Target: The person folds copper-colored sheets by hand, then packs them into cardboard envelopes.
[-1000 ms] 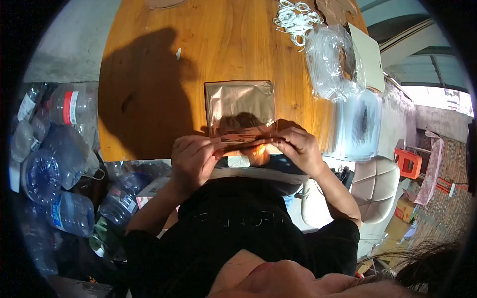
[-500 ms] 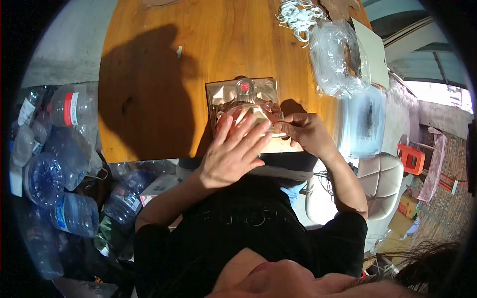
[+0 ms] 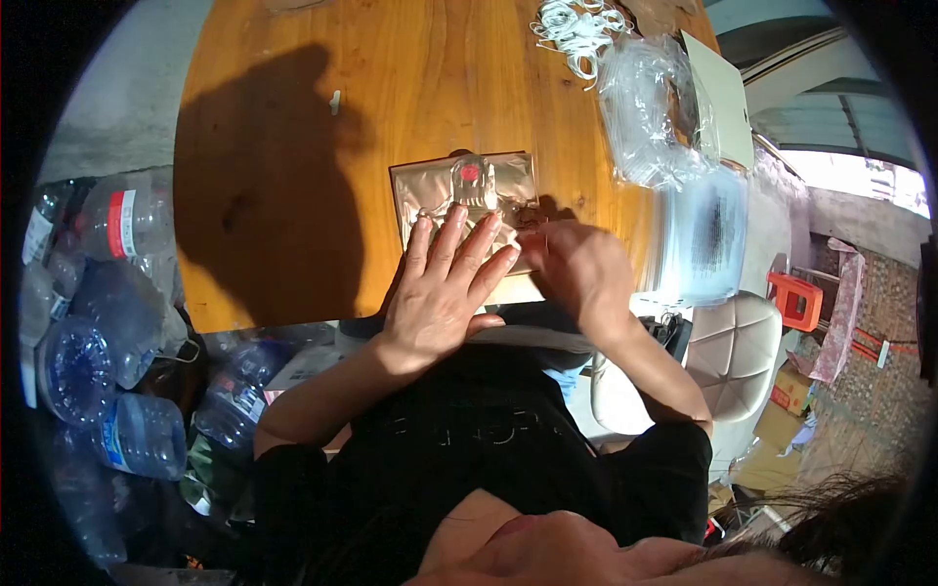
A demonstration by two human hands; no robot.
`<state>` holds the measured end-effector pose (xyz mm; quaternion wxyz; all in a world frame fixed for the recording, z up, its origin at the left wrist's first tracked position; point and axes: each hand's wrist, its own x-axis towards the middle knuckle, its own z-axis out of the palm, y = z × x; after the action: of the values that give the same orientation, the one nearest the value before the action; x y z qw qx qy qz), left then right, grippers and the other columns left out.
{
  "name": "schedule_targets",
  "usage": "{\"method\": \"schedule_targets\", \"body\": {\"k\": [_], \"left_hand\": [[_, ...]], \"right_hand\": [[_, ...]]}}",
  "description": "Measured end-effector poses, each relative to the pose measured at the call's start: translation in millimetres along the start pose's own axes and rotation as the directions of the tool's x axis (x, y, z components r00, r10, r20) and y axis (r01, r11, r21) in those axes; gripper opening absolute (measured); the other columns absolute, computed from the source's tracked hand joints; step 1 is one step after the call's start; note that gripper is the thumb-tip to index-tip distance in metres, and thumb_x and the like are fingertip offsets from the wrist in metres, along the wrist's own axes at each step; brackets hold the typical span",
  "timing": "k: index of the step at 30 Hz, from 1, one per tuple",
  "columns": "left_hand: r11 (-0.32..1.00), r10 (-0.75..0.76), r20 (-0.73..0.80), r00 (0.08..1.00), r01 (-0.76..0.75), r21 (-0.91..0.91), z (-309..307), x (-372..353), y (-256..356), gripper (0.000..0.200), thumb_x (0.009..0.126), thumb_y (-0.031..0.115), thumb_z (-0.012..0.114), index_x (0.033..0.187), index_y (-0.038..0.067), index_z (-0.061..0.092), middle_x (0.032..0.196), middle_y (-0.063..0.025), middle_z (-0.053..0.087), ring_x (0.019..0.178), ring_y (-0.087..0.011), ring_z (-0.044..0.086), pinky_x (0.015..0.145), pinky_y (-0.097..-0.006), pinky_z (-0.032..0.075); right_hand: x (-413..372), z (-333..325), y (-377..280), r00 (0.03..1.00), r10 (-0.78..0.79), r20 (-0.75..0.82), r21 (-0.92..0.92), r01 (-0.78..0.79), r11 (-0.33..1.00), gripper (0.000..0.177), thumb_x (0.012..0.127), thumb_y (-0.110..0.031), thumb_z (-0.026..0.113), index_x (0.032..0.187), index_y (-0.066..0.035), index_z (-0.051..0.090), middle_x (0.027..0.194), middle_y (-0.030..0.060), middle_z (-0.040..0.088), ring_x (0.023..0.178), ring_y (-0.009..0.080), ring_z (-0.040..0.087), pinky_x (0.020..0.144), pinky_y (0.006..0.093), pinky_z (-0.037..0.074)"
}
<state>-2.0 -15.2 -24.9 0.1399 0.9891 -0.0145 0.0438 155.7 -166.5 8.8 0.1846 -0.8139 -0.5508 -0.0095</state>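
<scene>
Bronze-coloured, shiny foil makes up the flat packet lying near the edge of the wooden table. The left hand is palm down, fingers spread over the packet's near part, which runs out beyond the fingertips. There sits a clear, rounded piece with a red spot. The right hand is at the packet's right edge, blurred; whether it pinches anything cannot be told.

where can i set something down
Bare table lies left of the bronze foil packet, below the white scrap, and beyond the packet, left of the tangled white cord. Clear plastic bags and stacked clear sheets crowd the right; left hand and right hand crowd the packet.
</scene>
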Motion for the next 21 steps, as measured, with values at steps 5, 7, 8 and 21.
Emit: {"method": "schedule_targets", "body": {"k": [5,7,8,21], "left_hand": [[1.000,-0.001,-0.011,1.000,0.001,0.003,1.5,1.3,0.0,0.082,0.077,0.060,0.065,0.146,0.019,0.045,0.158,-0.0113,0.026,0.145,-0.0400,0.020,0.117,-0.0620,0.014],[1.000,-0.004,-0.039,0.999,0.004,-0.008,4.0,-0.9,0.8,0.083,0.077,0.059,0.065,0.146,0.019,0.044,0.158,-0.0115,0.026,0.145,-0.0400,0.021,0.117,-0.0621,0.014],[1.000,0.005,-0.052,0.999,-0.005,0.002,4.7,-0.6,0.0,0.083,0.076,0.058,0.065,0.146,0.019,0.044,0.159,-0.0118,0.026,0.145,-0.0402,0.021,0.117,-0.0622,0.014],[0.999,0.027,-0.122,0.992,-0.032,-0.037,3.3,0.0,-0.9,0.088,0.073,0.051,0.072,0.148,0.017,0.041,0.157,-0.0153,0.029,0.145,-0.0408,0.023,0.117,-0.0604,0.015]], "right_hand": [[-34.6,16.1,0.3,0.956,-0.155,0.251,0.005,0.158,0.987,0.074,0.093,-0.046,0.056,0.150,-0.003,0.034,0.157,0.0202,0.028,0.147,0.0363,0.023,0.120,0.0500,0.014],[-33.3,16.2,-2.4,0.955,-0.145,0.257,0.026,0.143,0.989,0.074,0.094,-0.045,0.057,0.150,-0.003,0.034,0.158,0.0197,0.026,0.148,0.0360,0.022,0.120,0.0498,0.012],[-32.5,14.5,-3.7,0.959,-0.128,0.251,0.038,0.122,0.992,0.074,0.094,-0.045,0.057,0.151,-0.003,0.033,0.159,0.0192,0.024,0.148,0.0358,0.020,0.121,0.0495,0.011],[96.8,-5.9,35.1,0.716,-0.697,0.035,-0.216,0.687,0.694,0.043,0.081,-0.014,0.060,0.123,-0.010,0.066,0.137,0.0073,0.058,0.122,0.0250,0.058,0.107,0.0386,0.044]]}}
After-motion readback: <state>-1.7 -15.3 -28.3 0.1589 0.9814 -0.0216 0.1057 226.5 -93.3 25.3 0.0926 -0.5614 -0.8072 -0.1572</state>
